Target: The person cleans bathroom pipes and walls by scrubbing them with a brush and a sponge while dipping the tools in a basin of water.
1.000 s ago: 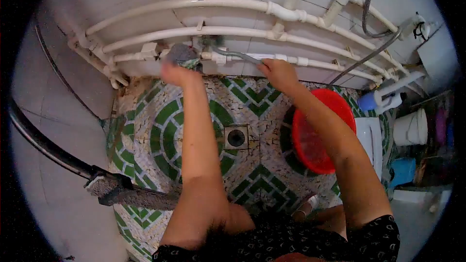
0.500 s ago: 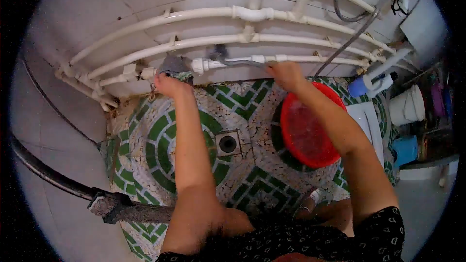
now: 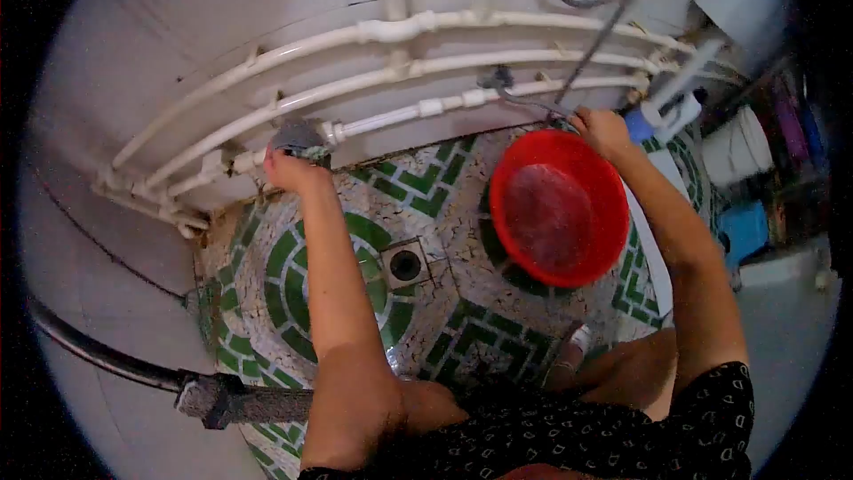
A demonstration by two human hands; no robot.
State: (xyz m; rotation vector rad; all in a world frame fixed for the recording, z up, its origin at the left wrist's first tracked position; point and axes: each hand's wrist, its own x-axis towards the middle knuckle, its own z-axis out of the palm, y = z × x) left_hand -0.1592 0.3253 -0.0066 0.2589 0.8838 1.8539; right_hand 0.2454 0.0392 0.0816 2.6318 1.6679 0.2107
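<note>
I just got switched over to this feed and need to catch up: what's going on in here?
A person is working at white pipes along a wall. The left hand holds a grey cloth at the lowest pipe. The right hand grips the handle of a brush-like tool, its dark head up by the pipes; contact there is unclear. A red basin with cloudy-looking liquid stands on the tiled floor, right of the drain.

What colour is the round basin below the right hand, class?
The basin is red; the head view shows it clearly.
</note>
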